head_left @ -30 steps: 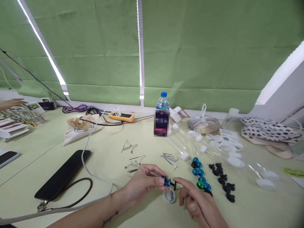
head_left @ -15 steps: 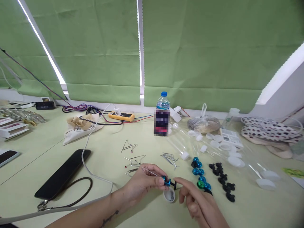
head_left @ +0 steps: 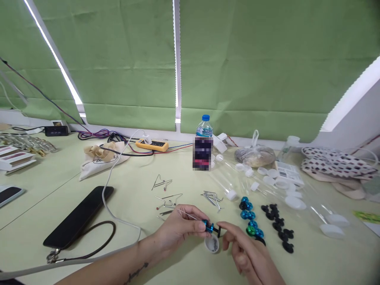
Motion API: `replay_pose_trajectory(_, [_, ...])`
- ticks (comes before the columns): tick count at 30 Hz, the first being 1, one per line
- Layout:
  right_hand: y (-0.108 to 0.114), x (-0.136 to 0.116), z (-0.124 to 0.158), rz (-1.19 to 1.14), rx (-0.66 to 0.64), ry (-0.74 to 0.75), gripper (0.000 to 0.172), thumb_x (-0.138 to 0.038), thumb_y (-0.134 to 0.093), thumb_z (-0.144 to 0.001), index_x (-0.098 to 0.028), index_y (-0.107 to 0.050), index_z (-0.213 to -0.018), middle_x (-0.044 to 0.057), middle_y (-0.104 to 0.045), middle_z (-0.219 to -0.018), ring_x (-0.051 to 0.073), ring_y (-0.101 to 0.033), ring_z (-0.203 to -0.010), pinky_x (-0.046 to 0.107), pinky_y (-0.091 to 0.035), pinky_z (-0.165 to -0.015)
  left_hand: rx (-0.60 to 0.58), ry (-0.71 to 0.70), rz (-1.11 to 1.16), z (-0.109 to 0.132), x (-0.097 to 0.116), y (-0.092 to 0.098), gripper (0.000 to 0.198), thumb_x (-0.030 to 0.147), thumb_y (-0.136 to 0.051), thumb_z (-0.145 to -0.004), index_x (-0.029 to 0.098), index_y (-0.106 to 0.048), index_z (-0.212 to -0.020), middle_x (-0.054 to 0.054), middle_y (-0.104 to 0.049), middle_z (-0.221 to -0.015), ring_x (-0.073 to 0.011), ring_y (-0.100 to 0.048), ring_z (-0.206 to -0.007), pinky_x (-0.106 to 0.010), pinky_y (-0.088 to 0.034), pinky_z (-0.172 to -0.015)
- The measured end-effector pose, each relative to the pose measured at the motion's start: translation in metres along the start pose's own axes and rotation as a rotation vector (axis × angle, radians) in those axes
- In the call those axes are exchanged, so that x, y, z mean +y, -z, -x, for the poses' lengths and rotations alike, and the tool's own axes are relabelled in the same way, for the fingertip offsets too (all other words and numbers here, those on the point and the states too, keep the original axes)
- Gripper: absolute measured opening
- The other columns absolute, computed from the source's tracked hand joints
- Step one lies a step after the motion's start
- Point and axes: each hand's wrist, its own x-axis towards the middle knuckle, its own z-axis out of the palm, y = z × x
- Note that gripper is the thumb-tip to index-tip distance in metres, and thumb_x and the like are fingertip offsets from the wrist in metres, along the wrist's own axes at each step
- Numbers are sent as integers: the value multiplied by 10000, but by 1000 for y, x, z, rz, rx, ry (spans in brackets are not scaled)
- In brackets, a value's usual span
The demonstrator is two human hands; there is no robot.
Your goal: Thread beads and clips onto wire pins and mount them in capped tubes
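Note:
My left hand (head_left: 185, 226) pinches a small blue metal fitting (head_left: 209, 226) between thumb and fingers. A thin metal rod (head_left: 187, 214) sticks out of the same grip toward the upper left. From the fitting's right end extends a black piece with a flat disc (head_left: 219, 231). My right hand (head_left: 242, 247) has its index fingertip at that disc, seemingly touching it, while the other fingers are loosely curled around nothing. Just below the fitting is a small round white cap (head_left: 211, 244) with tiny bits inside, too small to name.
Blue fittings (head_left: 247, 214) and black pieces (head_left: 277, 223) lie in rows at right. Bent metal rods (head_left: 211, 198) lie beyond my hands. Clear tubes with white caps (head_left: 295, 202), a water bottle (head_left: 203, 152) and a plastic bag (head_left: 255, 154) stand behind. A black phone (head_left: 78, 215) and white cable (head_left: 107, 206) are left.
Hardly anything differs. My right hand has shifted very slightly to the left at the black disc; my left hand keeps its grip on the blue fitting.

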Motion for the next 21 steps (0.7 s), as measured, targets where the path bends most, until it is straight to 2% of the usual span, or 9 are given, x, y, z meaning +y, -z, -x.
replay_pose_trajectory(10, [0, 3, 0, -25, 5, -6, 468, -520, -232, -1014, -318, -345, -1421, 23, -642, -852, 127, -547, -525, 205, -426, -477, -3, -3, 13, 0, -1, 1, 266, 211, -891, -576, 95, -746, -766, -73, -738, -717, -137, -683, -616, -234, -537, -654])
replay_pose_trajectory(14, [0, 2, 2, 12, -6, -35, 525, -551, -231, -1004, -280, -397, -1421, 49, -648, -858, 153, -601, -617, 206, -436, -492, -7, -4, 6, 0, -2, 2, 255, 214, -883, -594, 99, -744, -774, -75, -741, -737, -144, -690, -642, -245, -539, -676])
replay_pose_trajectory(17, [0, 1, 3, -2, 5, -89, 595, -597, -209, -987, -244, -422, -1415, 53, -637, -829, 150, -589, -578, 215, -442, -480, -8, -2, 4, -1, -1, 1, 264, 218, -885, -592, 100, -744, -782, -74, -740, -739, -143, -690, -638, -250, -540, -684])
replay_pose_trajectory(21, [-1, 1, 3, -4, -12, -71, 573, -593, -219, -989, -260, -446, -1396, 54, -651, -864, 144, -583, -582, 212, -441, -484, -3, 2, 1, -1, 0, 1, 258, 213, -888, -588, 99, -744, -768, -71, -737, -727, -137, -685, -627, -245, -542, -675])
